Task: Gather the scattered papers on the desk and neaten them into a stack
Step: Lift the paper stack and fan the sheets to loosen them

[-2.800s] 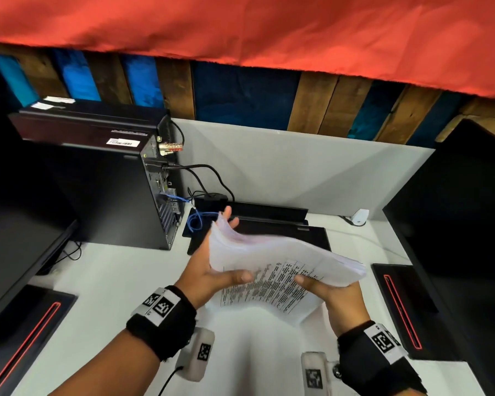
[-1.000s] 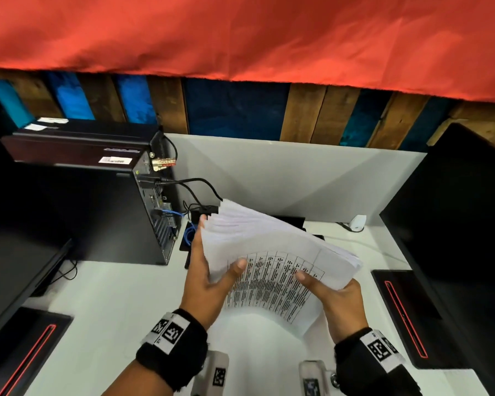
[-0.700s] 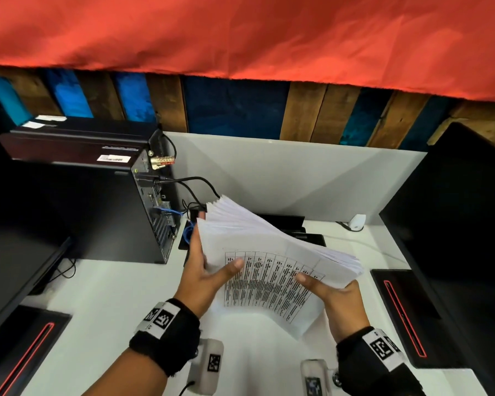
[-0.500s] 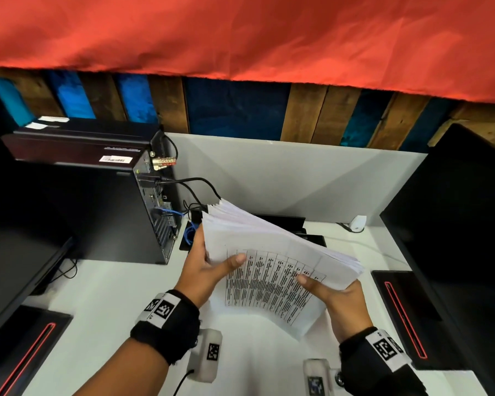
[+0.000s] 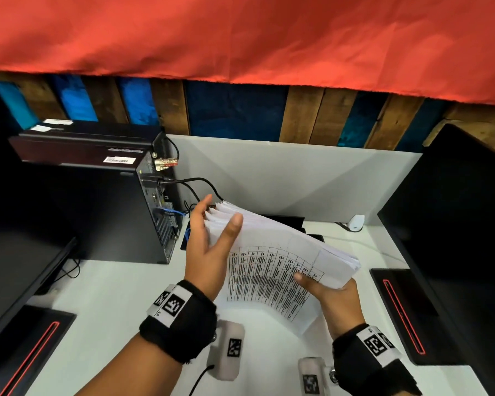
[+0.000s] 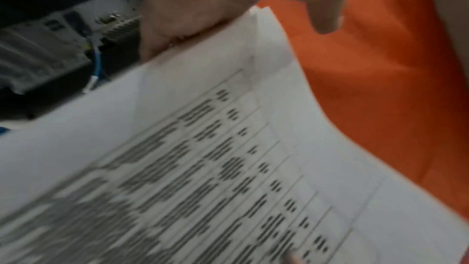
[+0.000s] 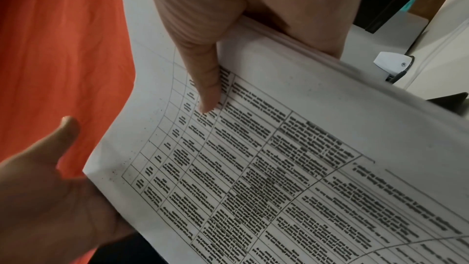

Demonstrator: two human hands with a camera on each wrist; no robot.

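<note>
A thick stack of white papers (image 5: 283, 252), its front sheet printed with a table, is held tilted above the white desk (image 5: 112, 295). My right hand (image 5: 329, 292) pinches its lower right corner, thumb on the printed sheet and fingers underneath. In the right wrist view the thumb (image 7: 205, 87) presses on the papers (image 7: 291, 168). My left hand (image 5: 209, 241) lies flat with straight fingers against the stack's left edge, thumb lifted off the sheet. The left wrist view shows the papers (image 6: 203, 168) blurred, with the fingers (image 6: 177, 11) behind their top corner.
A black computer tower (image 5: 97, 201) with cables stands at the left. Dark monitors stand at the right (image 5: 455, 224) and left (image 5: 12, 267), their bases on the desk. A white partition (image 5: 269, 172) closes the back. A small white device (image 5: 356, 222) sits near it.
My left thumb has come off the front sheet and the hand has opened, sliding up along the stack's left edge. The right hand keeps its hold; the stack stays tilted.
</note>
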